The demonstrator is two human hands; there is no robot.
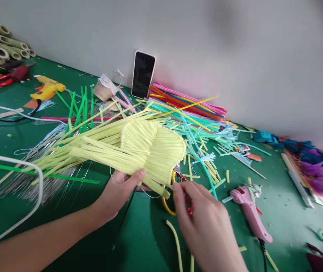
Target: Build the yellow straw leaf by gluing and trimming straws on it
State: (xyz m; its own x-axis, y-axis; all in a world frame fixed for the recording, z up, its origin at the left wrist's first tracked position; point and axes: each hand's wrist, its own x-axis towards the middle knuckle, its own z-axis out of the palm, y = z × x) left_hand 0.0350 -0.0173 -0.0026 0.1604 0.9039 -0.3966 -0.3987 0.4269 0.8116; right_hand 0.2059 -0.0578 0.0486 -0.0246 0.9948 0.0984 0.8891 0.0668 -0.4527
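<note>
A pale yellow leaf-shaped piece made of pipe cleaners (161, 151) is held up in front of me, its ribs fanning from a middle line and long loose ends pointing left. My left hand (118, 192) grips it from below, thumb on top and fingers behind. At the lower right edge of the leaf, my right hand (198, 211) is closed in a pinch; what lies between its fingertips is hidden. A thin pale wire or thread loops beneath the leaf. Partly covered behind it are scissors with yellow and red handles (167, 206).
Pale yellow pipe cleaners (65, 151) lie left, over thin metal wires. A phone (143, 74) leans on the wall beside colourful pipe-cleaner bundles (190, 104). A pink glue gun (249, 215) lies right, a yellow one (48, 88) left. A white cable (41, 185) curves at left.
</note>
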